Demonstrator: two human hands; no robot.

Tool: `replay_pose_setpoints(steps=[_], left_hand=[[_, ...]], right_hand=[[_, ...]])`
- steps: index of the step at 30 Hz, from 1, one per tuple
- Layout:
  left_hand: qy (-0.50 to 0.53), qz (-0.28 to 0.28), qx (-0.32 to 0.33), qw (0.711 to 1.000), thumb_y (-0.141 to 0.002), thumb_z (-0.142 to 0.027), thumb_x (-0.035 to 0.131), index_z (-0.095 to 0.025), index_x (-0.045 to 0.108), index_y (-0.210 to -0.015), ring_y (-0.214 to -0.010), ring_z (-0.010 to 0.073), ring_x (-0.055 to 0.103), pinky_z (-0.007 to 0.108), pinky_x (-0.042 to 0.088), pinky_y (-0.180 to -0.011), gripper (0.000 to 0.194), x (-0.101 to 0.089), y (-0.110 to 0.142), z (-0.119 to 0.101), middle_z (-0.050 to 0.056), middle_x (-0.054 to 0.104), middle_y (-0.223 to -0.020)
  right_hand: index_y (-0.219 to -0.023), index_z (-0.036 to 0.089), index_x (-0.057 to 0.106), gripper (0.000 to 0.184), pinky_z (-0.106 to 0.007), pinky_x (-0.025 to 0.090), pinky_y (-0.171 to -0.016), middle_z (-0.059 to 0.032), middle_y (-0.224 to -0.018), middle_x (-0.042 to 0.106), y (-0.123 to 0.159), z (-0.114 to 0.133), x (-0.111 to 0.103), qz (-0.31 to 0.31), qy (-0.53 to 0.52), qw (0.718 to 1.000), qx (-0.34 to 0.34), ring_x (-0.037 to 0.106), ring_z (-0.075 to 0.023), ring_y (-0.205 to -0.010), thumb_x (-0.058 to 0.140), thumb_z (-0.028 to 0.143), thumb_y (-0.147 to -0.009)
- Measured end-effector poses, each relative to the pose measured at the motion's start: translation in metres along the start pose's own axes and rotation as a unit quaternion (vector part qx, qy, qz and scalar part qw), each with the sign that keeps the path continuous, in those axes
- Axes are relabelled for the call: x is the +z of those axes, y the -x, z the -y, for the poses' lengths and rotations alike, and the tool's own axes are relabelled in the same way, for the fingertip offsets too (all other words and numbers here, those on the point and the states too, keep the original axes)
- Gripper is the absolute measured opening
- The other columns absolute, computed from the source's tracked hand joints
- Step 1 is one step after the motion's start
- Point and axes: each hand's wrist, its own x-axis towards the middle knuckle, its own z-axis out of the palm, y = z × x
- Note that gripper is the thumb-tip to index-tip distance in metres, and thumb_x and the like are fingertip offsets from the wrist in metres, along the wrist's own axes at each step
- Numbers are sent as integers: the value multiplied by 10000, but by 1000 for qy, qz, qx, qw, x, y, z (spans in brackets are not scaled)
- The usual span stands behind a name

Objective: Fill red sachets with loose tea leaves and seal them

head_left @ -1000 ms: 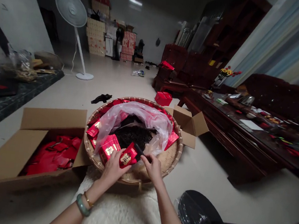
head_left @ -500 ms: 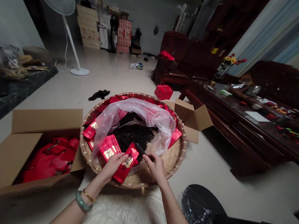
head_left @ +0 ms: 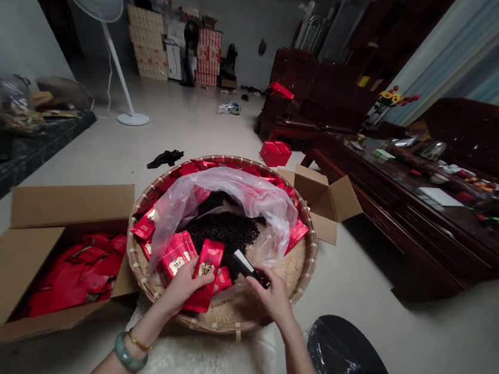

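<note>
My left hand (head_left: 183,286) grips a red foil packet (head_left: 212,255) with a gold label, thumb across its front. In my right hand (head_left: 274,293) is a small black handheld tool (head_left: 240,265) with a white strip, just right of the packet and apart from it. Both hands are over the near side of a round woven bamboo basket (head_left: 307,271). Inside it, a pinkish clear plastic bag (head_left: 241,181) lies open around dark loose leaves (head_left: 221,232) that look like tea. More red packets (head_left: 178,250) lie left of my left hand; another small one (head_left: 223,279) is between my hands.
An open cardboard box (head_left: 40,205) full of red packets stands at left. Behind the basket are a smaller open carton (head_left: 315,188) and a red box (head_left: 275,153). A black round stool (head_left: 338,359) is at right, a long dark wooden table (head_left: 391,209) beyond, a white fan (head_left: 133,118) at back left.
The packet in my left hand has turned more upright. My right hand has moved slightly right with the black tool, which has turned so its white strip shows, away from the packet's top.
</note>
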Motion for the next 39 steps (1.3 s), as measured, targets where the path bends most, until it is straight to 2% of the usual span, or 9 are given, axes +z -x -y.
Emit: replay_pose_setpoints(steps=[6, 11, 18, 21, 23, 25, 29, 35, 39], left_hand=[[32, -38, 9, 999, -579, -322, 779, -137, 551, -1013, -802, 233, 680, 340, 531, -742, 524, -16, -6, -12, 103, 699, -948], [93, -39, -18, 995, -589, -320, 782, -155, 498, -1064, -720, 229, 690, 361, 560, -678, 578, -15, -11, -13, 120, 679, -1014], [166, -5, -17, 986, -621, -229, 753, -162, 504, -1077, -867, 241, 676, 346, 553, -758, 524, -10, -10, -14, 104, 671, -1039], [189, 9, -26, 982, -660, -264, 725, -149, 539, -1044, -913, 248, 662, 363, 539, -794, 442, -1, -8, -12, 107, 677, -1020], [198, 11, -23, 980, -666, -288, 719, -147, 563, -1013, -952, 246, 646, 360, 523, -827, 405, 7, -7, -9, 102, 682, -1012], [197, 9, -13, 980, -652, -294, 727, -148, 580, -979, -978, 240, 633, 344, 508, -850, 387, 15, -6, -6, 89, 688, -1001], [193, 12, -1, 981, -647, -319, 732, -139, 584, -974, -928, 221, 645, 323, 506, -826, 402, 22, -5, -2, 79, 699, -953], [169, -27, 27, 985, -624, -345, 750, -116, 584, -937, -701, 187, 670, 316, 526, -716, 421, 16, -7, 1, 44, 705, -775], [172, -35, 26, 984, -621, -386, 748, -115, 591, -914, -699, 196, 669, 316, 525, -694, 429, 15, -7, 3, 36, 697, -723]], right_hand=[[-1001, 219, 677, 466, -273, 429, -719, -47, -914, 692, 4, -11, -41, 222, 134, 962, -88, 618, -218, -838, 741, 466, -611], [-1028, 245, 683, 433, -276, 419, -727, -50, -925, 696, -5, -20, -47, 286, 223, 929, -74, 609, -239, -872, 749, 340, -610], [-991, 228, 697, 274, -307, 432, -794, -72, -955, 692, -12, -10, -39, 209, 166, 962, -64, 608, -238, -903, 604, 281, -739], [-846, 190, 701, 271, -305, 450, -689, -71, -809, 684, -6, 8, -16, 105, 78, 991, -25, 610, -211, -730, 511, 382, -819], [-942, 182, 670, 310, -294, 457, -671, -60, -810, 678, -1, 22, 8, 81, -14, 997, -10, 607, -199, -727, 509, 419, -824], [-1055, 191, 622, 358, -274, 462, -632, -31, -784, 672, 2, 33, 33, 103, -112, 988, 0, 598, -178, -682, 559, 425, -791], [-913, 166, 623, 289, -257, 468, -640, -27, -820, 659, 5, 40, 67, 77, -227, 971, 17, 587, -159, -709, 574, 416, -776], [-809, 169, 596, 313, -250, 480, -610, 4, -733, 638, 10, 40, 77, 104, -337, 934, 61, 579, -136, -651, 667, 444, -677], [-837, 168, 589, 396, -203, 438, -432, 12, -709, 628, 13, 41, 78, 110, -367, 917, 112, 555, -114, -542, 719, 461, -604]])
